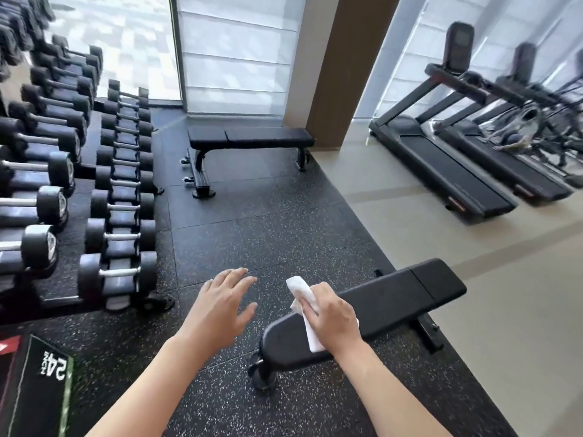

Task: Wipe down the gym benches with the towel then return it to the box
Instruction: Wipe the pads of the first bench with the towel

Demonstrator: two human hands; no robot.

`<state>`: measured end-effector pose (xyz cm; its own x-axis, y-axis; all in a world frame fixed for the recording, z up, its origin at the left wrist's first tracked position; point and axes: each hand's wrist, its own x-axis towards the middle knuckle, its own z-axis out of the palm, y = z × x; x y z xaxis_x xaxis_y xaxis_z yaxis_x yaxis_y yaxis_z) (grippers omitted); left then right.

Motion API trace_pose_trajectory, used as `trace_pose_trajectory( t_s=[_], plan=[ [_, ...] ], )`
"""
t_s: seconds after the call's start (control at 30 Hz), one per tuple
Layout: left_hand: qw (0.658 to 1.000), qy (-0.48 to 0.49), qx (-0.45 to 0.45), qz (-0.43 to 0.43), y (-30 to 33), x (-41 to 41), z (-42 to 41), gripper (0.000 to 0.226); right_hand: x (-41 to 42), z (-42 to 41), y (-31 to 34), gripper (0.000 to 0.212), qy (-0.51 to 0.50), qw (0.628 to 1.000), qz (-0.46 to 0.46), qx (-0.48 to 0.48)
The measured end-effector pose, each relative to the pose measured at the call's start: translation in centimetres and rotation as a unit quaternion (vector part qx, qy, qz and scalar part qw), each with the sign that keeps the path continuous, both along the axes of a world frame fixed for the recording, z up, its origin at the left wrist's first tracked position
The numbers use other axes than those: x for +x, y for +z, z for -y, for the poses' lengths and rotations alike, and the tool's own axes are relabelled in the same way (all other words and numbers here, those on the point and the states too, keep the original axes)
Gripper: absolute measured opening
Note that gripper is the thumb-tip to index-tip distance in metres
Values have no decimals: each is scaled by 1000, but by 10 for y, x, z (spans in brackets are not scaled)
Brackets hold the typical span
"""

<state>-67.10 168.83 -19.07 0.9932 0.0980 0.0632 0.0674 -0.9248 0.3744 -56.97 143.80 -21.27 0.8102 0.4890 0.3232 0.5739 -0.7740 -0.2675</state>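
Gripping the towel (304, 305) in your right hand (334, 313), left hand (222, 302) spread empty, sweep the near bench (388, 298) toward two o'clock.

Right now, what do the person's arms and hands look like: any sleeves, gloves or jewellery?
Both forearms are bare with no sleeve in view. The left hand and right hand wear no gloves, and no rings, watch or wristband show.
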Motion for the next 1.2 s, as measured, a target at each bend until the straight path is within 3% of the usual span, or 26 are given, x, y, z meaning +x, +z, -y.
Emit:
trace_pose_trajectory(
  t_s=[0.23, 0.5, 0.77, 0.97, 1.2],
  plan=[
    [999, 1, 33, 2, -8, 16, 29, 59, 23, 27, 12, 36, 39, 999, -27, 10],
    [991, 38, 111, -65, -28, 46, 81, 60, 81, 90, -3, 36, 133, 990, -38, -28],
    [978, 151, 94, -108, -60, 41, 135, 61, 120, 113, -59, 31, 239, 970, -34, -37],
    [970, 203, 62, -114, -98, 39, 149, 61, 127, 110, -119, 39, 239, 965, -104, -27],
    [965, 245, -8, -91, -195, 45, 146, 58, 135, 103, -204, 30, 194, 970, -144, 17]
  ],
)
